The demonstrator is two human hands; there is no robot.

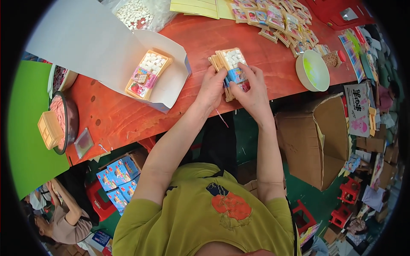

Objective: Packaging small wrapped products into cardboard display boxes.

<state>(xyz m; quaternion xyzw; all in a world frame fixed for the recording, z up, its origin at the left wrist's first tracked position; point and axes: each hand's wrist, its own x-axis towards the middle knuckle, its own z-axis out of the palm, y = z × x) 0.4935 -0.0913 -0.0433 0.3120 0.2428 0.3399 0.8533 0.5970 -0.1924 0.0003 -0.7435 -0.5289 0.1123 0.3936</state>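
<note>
Both my hands hold a small stack of shallow beige plastic trays (234, 56) above the red table. White candy-like pieces fill the upper part of the top tray, and a blue printed packet lies below them. My left hand (210, 85) grips the stack's left side. My right hand (255, 94) has its thumb and fingers on the top tray's lower right part. To the left, an open white cardboard box (174, 87) holds a similar filled tray (147, 74) with white pieces and a pink packet.
Small printed packets (275, 21) are heaped at the far right, near a pale green bowl (313, 70) and a red-lidded jar (334, 59). White pieces (134, 15) lie in a plastic bag. A dark tub (70, 121) stands left; a large cardboard carton (303, 141) is below the table's right edge.
</note>
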